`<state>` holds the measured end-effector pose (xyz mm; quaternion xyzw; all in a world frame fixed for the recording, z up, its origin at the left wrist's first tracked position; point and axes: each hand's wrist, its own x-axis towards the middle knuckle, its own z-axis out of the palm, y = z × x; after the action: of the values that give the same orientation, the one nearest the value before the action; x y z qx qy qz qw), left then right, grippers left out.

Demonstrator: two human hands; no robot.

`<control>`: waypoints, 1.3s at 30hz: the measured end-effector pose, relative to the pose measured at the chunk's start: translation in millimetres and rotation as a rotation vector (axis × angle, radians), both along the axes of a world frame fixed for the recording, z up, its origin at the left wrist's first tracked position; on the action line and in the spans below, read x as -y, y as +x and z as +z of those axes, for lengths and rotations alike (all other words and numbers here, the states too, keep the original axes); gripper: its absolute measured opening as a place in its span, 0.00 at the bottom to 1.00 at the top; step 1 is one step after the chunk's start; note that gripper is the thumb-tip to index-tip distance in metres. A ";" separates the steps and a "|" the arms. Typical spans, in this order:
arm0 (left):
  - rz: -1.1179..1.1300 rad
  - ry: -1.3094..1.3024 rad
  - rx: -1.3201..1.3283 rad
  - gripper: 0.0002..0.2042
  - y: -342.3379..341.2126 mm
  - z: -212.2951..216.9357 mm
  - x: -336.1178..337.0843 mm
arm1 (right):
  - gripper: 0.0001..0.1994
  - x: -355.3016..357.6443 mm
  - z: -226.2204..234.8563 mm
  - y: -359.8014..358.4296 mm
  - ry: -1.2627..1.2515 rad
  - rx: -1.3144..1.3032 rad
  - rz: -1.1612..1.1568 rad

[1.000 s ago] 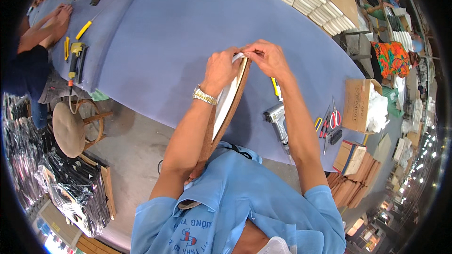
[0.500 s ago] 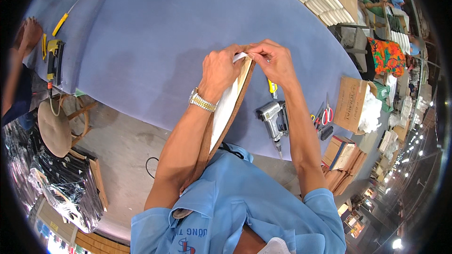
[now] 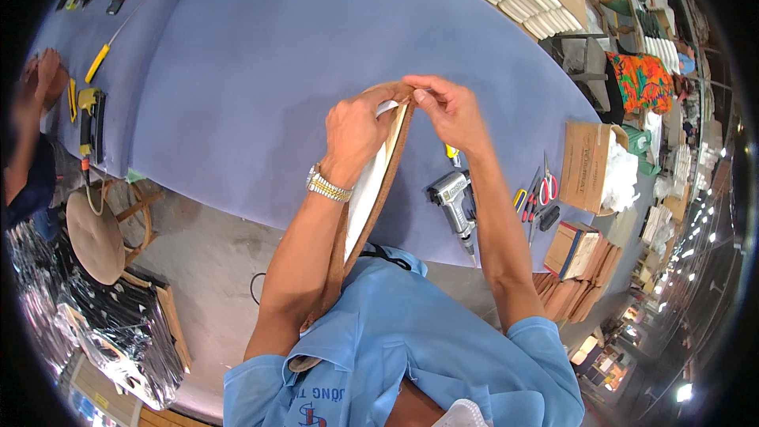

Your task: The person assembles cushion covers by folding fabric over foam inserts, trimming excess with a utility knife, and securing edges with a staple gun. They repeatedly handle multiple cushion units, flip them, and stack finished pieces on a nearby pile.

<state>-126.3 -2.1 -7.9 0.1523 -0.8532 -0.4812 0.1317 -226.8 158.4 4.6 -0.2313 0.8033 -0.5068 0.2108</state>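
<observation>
Hands first: our left hand (image 3: 357, 128) and right hand (image 3: 451, 111) meet at the top edge of a flat brown-framed panel (image 3: 371, 205) that stands on edge between our forearms, its lower end leaning against our blue shirt (image 3: 411, 348). The fingers of both hands are closed in a pinch on a small white strip (image 3: 389, 106) at that top edge, thumbs and forefingers pressed together on it; the remaining fingers curl loosely against the brown rim. The panel's white face shows just below our left fingers, facing right.

Judging from this, the work at the top corner is in progress: the strip is gripped but we cannot tell whether it is being peeled off or pressed on, nor how much of the edge is finished.

Just below and right of our right fingers a grey staple gun (image 3: 455, 199) lies on the blue table (image 3: 261, 55), with red-handled scissors (image 3: 545, 186) farther right. Far to the left of our fingers, another person's hand (image 3: 43, 79) rests near a yellow tool (image 3: 88, 111).
</observation>
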 end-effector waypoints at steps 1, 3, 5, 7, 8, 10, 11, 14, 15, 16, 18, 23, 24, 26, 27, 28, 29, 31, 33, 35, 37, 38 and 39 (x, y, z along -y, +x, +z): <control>0.002 -0.005 -0.013 0.13 0.4 2.3 1.1 | 0.12 1.3 0.6 1.2 0.008 -0.041 0.021; -0.022 -0.043 0.048 0.13 1.6 0.1 2.3 | 0.12 3.1 4.8 5.4 0.060 -0.142 0.029; -0.028 -0.089 0.053 0.13 4.8 5.6 3.6 | 0.14 5.1 5.1 12.5 0.096 -0.229 0.018; -0.015 -0.136 -0.003 0.12 10.9 15.6 2.8 | 0.14 7.3 5.4 20.0 0.063 -0.218 -0.006; -0.005 -0.142 0.014 0.11 13.6 21.6 2.0 | 0.14 7.7 5.1 22.8 0.046 -0.212 -0.018; 0.019 -0.154 0.050 0.10 20.4 32.6 0.5 | 0.15 8.0 2.1 26.3 0.020 -0.231 -0.039; 0.022 -0.186 0.058 0.09 24.3 35.6 -1.3 | 0.15 8.5 0.9 27.6 0.007 -0.240 -0.048; 0.039 -0.234 -0.027 0.07 29.7 33.2 -9.7 | 0.16 8.8 0.0 30.2 -0.039 -0.209 -0.062; 0.048 -0.223 -0.130 0.06 29.9 23.9 -12.7 | 0.16 9.5 -2.0 30.3 -0.059 -0.197 -0.064; 0.054 -0.206 -0.230 0.06 28.9 20.8 -16.2 | 0.16 8.3 -5.7 30.2 -0.073 -0.183 -0.067; -0.009 -0.137 -0.201 0.06 31.4 20.2 -20.6 | 0.16 8.7 -9.0 30.1 -0.117 -0.188 -0.089; -0.075 -0.100 -0.207 0.09 35.7 13.3 -30.4 | 0.16 6.4 -16.6 36.7 -0.201 -0.164 -0.155; -0.086 -0.116 -0.209 0.09 36.1 13.0 -33.0 | 0.15 5.5 -19.0 37.5 -0.203 -0.176 -0.161; -0.107 -0.153 -0.205 0.09 35.4 13.0 -34.6 | 0.15 4.6 -21.5 36.5 -0.210 -0.206 -0.163; -0.118 -0.170 -0.195 0.09 36.0 11.4 -34.5 | 0.15 4.1 -21.6 37.6 -0.190 -0.177 -0.179; -0.120 -0.192 -0.190 0.10 36.3 12.3 -33.1 | 0.14 5.0 -19.4 38.0 -0.174 -0.154 -0.186; -0.159 -0.101 -0.165 0.10 37.5 14.5 -31.7 | 0.14 5.6 -18.0 38.6 -0.158 -0.130 -0.190; -0.226 0.074 -0.124 0.13 41.4 19.8 -25.2 | 0.13 2.2 -35.3 35.7 -0.177 -0.234 -0.212; -0.147 0.519 -0.102 0.17 63.0 21.2 -8.2 | 0.09 7.5 -37.5 35.9 -0.218 -0.258 -0.262; -0.072 0.799 -0.052 0.23 106.1 23.7 18.4 | 0.08 8.9 -45.0 32.4 -0.215 -0.202 -0.302; 0.129 0.599 0.145 0.22 175.6 0.7 53.3 | 0.08 7.8 -52.9 29.1 -0.245 -0.151 -0.333; 0.192 0.418 0.305 0.22 219.1 -16.9 66.1 | 0.08 9.1 -51.4 29.1 -0.242 -0.134 -0.335; 0.256 0.433 0.473 0.22 264.0 -30.4 71.6 | 0.07 11.6 -49.0 28.7 -0.237 -0.119 -0.334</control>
<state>137.7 -73.7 -38.3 0.3900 -0.7120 -0.5822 -0.0456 -198.1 146.8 -44.4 -0.1477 0.7761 -0.6112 0.0475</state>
